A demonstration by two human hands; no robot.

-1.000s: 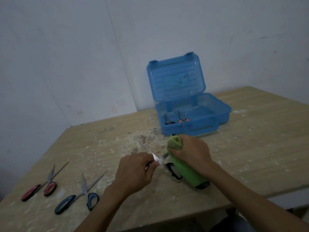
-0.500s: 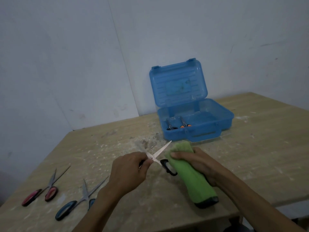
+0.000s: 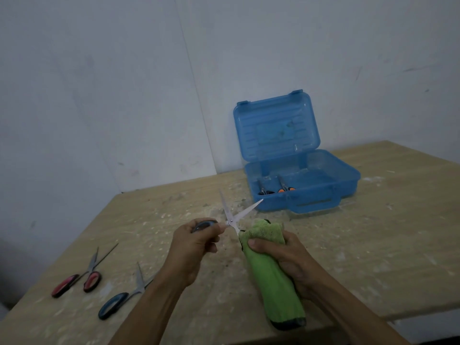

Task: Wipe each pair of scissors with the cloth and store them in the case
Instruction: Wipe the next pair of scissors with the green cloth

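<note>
By the front edge of the worktop [image 3: 373,245], your left grip [image 3: 196,242] pinches one handle of the open scissors [image 3: 234,217]; your right grip [image 3: 286,257] clamps soft cloth [image 3: 273,282] over the other. Likely light, stiff, sharp: hold handles only.

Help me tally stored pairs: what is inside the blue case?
Two pairs of scissors lie in the open blue case, near its front left: a black-handled pair and an orange-handled pair. The tinted front wall hides most of their handles.
</note>
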